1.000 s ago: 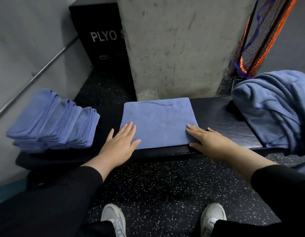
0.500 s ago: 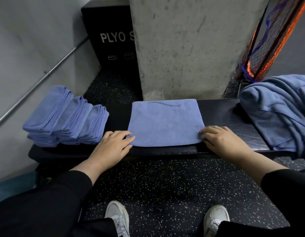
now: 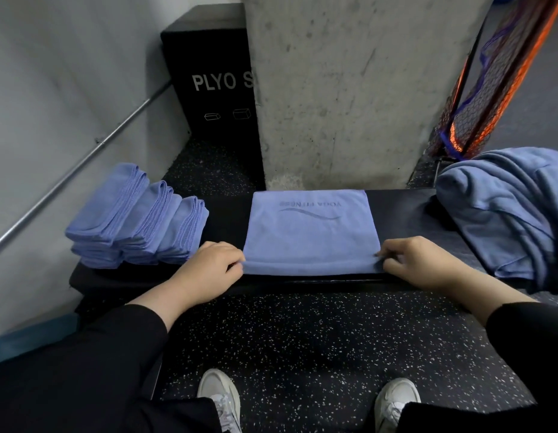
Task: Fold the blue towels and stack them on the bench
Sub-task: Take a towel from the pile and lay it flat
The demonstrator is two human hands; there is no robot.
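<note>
The fingers [image 3: 232, 263] of the left hand [image 3: 208, 267] were curled and pinched the near left corner of the folded blue towel [image 3: 309, 239]; the fingers [image 3: 388, 256] of the right hand [image 3: 421, 264] were curled likewise and pinched its near right corner. Between the two sets of fingers ran the towel's rolled near edge, lying along the front lip of the desk [image 3: 405, 214]. The towel lay flat on the black desk top, its long axis running left to right from one hand to the other. Its printed logo sat near the far edge and read upside down from the person's side, so its top pointed toward the person.

Just left of the left fingers, close but apart from them, stood the stack of folded towels [image 3: 137, 220], in three leaning bundles on the desk's left end. Well to the right of the right fingers, a loose heap of unfolded towels [image 3: 515, 214] sagged over the desk's right end. Straight beyond the fingers, behind the desk, rose a concrete pillar [image 3: 349, 89], with a black plyo box [image 3: 215, 76] beside it on the left and orange netting [image 3: 490, 82] on the right. A metal rail [image 3: 83, 160] slanted along the left wall. Below the fingers were the speckled floor [image 3: 318, 339] and two white shoes [image 3: 221, 395].
</note>
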